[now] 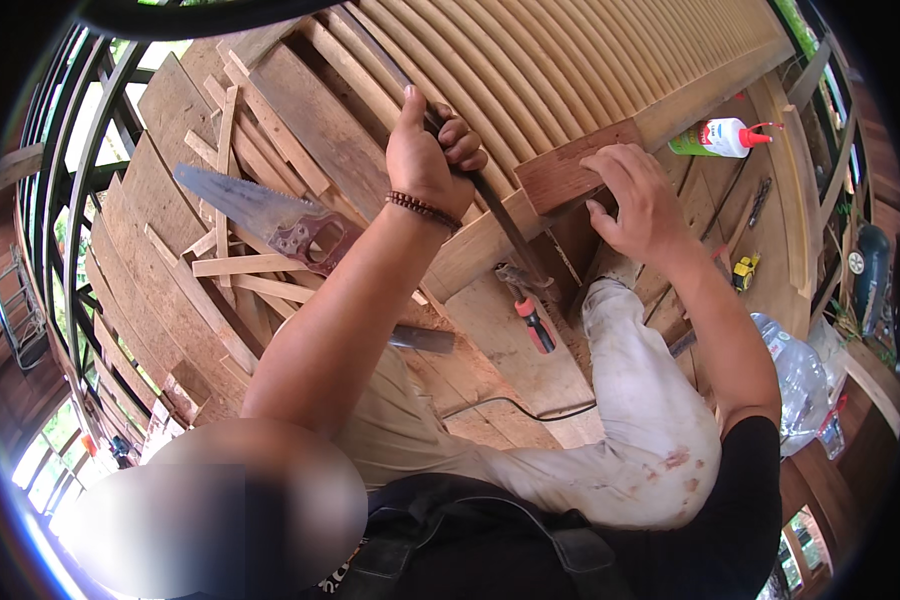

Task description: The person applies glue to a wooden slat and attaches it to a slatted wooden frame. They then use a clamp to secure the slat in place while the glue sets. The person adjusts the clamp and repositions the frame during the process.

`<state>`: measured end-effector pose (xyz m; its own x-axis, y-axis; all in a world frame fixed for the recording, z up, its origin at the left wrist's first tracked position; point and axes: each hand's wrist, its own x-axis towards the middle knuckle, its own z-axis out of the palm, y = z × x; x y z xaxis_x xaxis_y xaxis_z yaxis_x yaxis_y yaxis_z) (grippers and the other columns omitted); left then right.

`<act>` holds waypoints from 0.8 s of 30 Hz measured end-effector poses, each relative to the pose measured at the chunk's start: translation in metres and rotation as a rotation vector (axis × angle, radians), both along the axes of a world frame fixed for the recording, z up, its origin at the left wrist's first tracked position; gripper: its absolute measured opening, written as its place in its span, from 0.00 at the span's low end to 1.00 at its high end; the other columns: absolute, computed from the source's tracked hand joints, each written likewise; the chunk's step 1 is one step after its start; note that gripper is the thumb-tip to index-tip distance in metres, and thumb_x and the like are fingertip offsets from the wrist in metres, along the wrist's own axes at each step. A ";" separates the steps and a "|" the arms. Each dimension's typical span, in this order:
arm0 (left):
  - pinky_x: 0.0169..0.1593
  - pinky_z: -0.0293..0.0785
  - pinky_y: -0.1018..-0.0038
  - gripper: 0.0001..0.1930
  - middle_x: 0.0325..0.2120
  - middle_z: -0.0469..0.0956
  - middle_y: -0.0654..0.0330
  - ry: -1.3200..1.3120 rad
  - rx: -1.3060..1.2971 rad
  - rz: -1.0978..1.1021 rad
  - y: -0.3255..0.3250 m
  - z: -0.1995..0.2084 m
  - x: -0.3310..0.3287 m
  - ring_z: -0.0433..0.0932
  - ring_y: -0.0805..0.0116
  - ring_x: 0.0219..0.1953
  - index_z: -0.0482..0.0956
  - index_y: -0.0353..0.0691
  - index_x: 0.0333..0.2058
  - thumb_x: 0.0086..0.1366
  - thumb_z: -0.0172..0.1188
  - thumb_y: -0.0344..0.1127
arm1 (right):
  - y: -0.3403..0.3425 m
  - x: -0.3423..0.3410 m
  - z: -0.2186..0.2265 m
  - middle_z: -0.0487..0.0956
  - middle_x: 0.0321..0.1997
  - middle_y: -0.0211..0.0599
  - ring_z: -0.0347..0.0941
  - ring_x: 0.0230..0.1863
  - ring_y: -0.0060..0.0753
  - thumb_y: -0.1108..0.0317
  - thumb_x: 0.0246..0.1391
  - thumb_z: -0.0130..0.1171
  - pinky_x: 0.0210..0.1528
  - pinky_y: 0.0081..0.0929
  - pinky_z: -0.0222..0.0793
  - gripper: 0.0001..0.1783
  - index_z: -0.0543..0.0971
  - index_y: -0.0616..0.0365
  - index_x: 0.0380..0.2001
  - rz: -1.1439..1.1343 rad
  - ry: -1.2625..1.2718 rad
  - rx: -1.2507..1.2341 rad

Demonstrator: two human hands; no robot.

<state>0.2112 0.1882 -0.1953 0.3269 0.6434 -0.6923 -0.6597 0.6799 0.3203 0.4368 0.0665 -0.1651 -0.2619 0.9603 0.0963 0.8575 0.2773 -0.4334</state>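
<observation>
My left hand (430,150) is wrapped round the long dark metal bar of what looks like a bar clamp (502,218). The bar slants across the edge of a slatted wooden panel (570,60). At its lower end are a metal jaw and a red-and-black handle (535,325), near my knee. My right hand (635,195) grips a reddish wooden block (575,168), fingers over the top and thumb below. That block lies against the near edge of the panel, just right of the bar.
A handsaw (260,212) lies on loose wood strips to the left. At the right are a white glue bottle with red cap (725,138), a drill bit (760,202), a yellow tape measure (744,272) and a large clear plastic bottle (795,375). A black cable (515,403) crosses the boards.
</observation>
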 end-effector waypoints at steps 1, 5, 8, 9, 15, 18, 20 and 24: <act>0.22 0.52 0.77 0.24 0.15 0.58 0.71 0.001 0.006 0.003 0.000 0.000 0.000 0.54 0.77 0.16 0.67 0.45 0.29 0.76 0.44 0.58 | 0.003 0.002 0.002 0.78 0.44 0.43 0.77 0.46 0.52 0.74 0.41 0.65 0.46 0.43 0.75 0.25 0.78 0.59 0.47 0.032 -0.017 -0.023; 0.22 0.52 0.77 0.24 0.15 0.59 0.71 -0.027 0.003 -0.015 0.000 0.001 0.001 0.54 0.77 0.16 0.67 0.45 0.29 0.76 0.44 0.58 | -0.035 -0.030 -0.023 0.80 0.47 0.39 0.79 0.46 0.42 0.70 0.43 0.72 0.46 0.35 0.75 0.29 0.78 0.57 0.52 0.142 0.518 -0.608; 0.22 0.52 0.76 0.24 0.15 0.59 0.71 -0.040 0.003 -0.011 -0.001 0.000 0.002 0.54 0.77 0.16 0.67 0.45 0.29 0.76 0.43 0.58 | -0.053 -0.041 -0.046 0.81 0.46 0.36 0.80 0.46 0.36 0.67 0.43 0.77 0.46 0.31 0.76 0.30 0.79 0.56 0.52 0.165 0.689 -0.650; 0.21 0.52 0.76 0.24 0.15 0.58 0.71 -0.034 -0.008 -0.008 -0.001 0.002 0.003 0.54 0.77 0.16 0.67 0.45 0.29 0.76 0.43 0.58 | -0.051 -0.040 -0.046 0.82 0.45 0.36 0.80 0.46 0.36 0.66 0.43 0.78 0.46 0.31 0.76 0.30 0.79 0.55 0.51 0.142 0.673 -0.714; 0.21 0.51 0.77 0.24 0.15 0.58 0.70 -0.012 -0.026 -0.004 -0.004 0.001 0.007 0.54 0.77 0.15 0.66 0.45 0.29 0.76 0.43 0.58 | -0.050 -0.040 -0.053 0.83 0.43 0.38 0.80 0.44 0.36 0.65 0.42 0.79 0.47 0.33 0.76 0.28 0.80 0.56 0.48 0.155 0.700 -0.704; 0.21 0.51 0.77 0.24 0.15 0.58 0.70 -0.022 -0.029 -0.010 -0.004 0.001 0.007 0.53 0.77 0.15 0.66 0.45 0.29 0.76 0.43 0.58 | -0.047 -0.038 -0.044 0.82 0.43 0.41 0.80 0.44 0.39 0.68 0.44 0.74 0.48 0.34 0.76 0.24 0.80 0.58 0.47 0.119 0.621 -0.753; 0.21 0.51 0.77 0.24 0.15 0.58 0.70 -0.030 -0.034 -0.009 -0.004 0.001 0.006 0.53 0.77 0.15 0.66 0.45 0.30 0.76 0.43 0.58 | -0.044 -0.031 -0.039 0.82 0.45 0.42 0.79 0.46 0.42 0.71 0.45 0.69 0.51 0.36 0.75 0.23 0.80 0.58 0.48 0.083 0.463 -0.613; 0.21 0.52 0.77 0.24 0.15 0.58 0.70 -0.034 -0.029 -0.003 -0.004 0.002 0.005 0.53 0.77 0.15 0.66 0.45 0.29 0.76 0.43 0.59 | -0.010 -0.010 -0.024 0.77 0.56 0.45 0.73 0.58 0.50 0.75 0.46 0.63 0.61 0.45 0.70 0.27 0.77 0.57 0.54 0.012 -0.029 0.013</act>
